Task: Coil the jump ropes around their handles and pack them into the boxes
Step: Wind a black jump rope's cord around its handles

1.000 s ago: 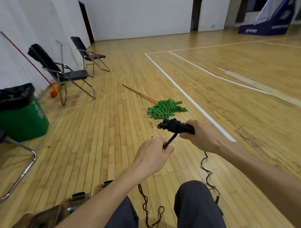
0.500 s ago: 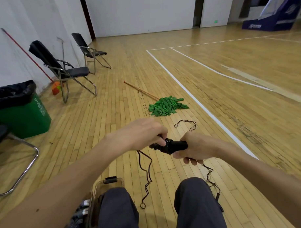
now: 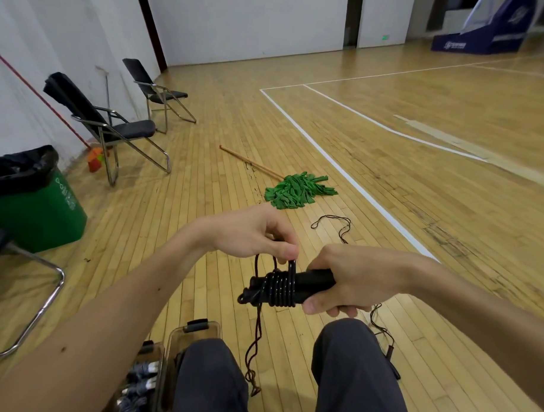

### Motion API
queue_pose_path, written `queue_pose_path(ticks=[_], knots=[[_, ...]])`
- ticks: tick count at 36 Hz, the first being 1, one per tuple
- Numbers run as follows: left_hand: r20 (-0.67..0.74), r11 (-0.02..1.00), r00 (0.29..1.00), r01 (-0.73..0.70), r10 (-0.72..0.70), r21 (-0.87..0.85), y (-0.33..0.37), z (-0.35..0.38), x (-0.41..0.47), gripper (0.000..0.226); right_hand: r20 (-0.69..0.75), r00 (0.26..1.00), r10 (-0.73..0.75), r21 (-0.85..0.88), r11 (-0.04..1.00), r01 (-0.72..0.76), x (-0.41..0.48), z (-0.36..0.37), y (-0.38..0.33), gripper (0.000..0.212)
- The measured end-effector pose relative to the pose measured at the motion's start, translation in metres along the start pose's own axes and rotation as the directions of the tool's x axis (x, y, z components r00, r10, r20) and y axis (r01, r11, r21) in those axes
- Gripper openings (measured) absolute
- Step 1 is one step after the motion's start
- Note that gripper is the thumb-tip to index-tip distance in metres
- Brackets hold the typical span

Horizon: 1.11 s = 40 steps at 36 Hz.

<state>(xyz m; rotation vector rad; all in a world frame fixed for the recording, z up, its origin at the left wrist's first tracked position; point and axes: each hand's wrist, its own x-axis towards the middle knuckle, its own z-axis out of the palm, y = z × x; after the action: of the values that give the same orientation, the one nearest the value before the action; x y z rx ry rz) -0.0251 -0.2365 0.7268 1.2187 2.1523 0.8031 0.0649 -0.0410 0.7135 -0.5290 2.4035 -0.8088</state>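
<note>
Lower centre of frame: black jump rope (image 3: 280, 287), glossy coils wound round paired handles, clamped in right hand (image 3: 351, 279) grip; left hand (image 3: 254, 233) pinches loop above coils. Loose tail (image 3: 257, 338) dangles toward wooden floor (image 3: 391, 117). Green mop (image 3: 296, 191) beyond; clear box (image 3: 180, 335) lower left.

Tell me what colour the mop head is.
The mop head is green, seen best in the head view.

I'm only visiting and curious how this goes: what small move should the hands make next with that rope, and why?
Probably the left hand should carry the rope it pinches down round the handles for one more turn beside the coil. The right hand grips the handles steady, only a few turns are on, and loose rope hangs to the floor.
</note>
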Motion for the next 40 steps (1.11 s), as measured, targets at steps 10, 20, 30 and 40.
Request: queue_pose_path(ticks=[10, 20, 30, 40], knots=[[-0.062, 0.86, 0.997, -0.071, 0.047, -0.505, -0.017, 0.017, -0.001, 0.009, -0.024, 0.996, -0.084, 0.029, 0.996, 0.085, -0.004, -0.004, -0.008, 0.025], [-0.211, 0.636, 0.971, -0.232, 0.11, -0.736, -0.023, 0.041, 0.005, 0.017, -0.12, 0.965, -0.233, 0.18, 0.951, 0.252, -0.01, -0.018, -0.013, 0.019], [-0.478, 0.767, 0.86, -0.183, -0.179, -0.615, -0.01, 0.079, 0.01, 0.027, -0.28, 0.926, -0.253, 0.258, 0.909, 0.327, -0.009, -0.032, -0.001, 0.02], [-0.475, 0.793, 0.838, -0.089, -0.267, -0.602, -0.002, 0.095, 0.017, 0.032, -0.423, 0.893, -0.152, 0.193, 0.948, 0.253, -0.005, -0.043, 0.019, 0.029]])
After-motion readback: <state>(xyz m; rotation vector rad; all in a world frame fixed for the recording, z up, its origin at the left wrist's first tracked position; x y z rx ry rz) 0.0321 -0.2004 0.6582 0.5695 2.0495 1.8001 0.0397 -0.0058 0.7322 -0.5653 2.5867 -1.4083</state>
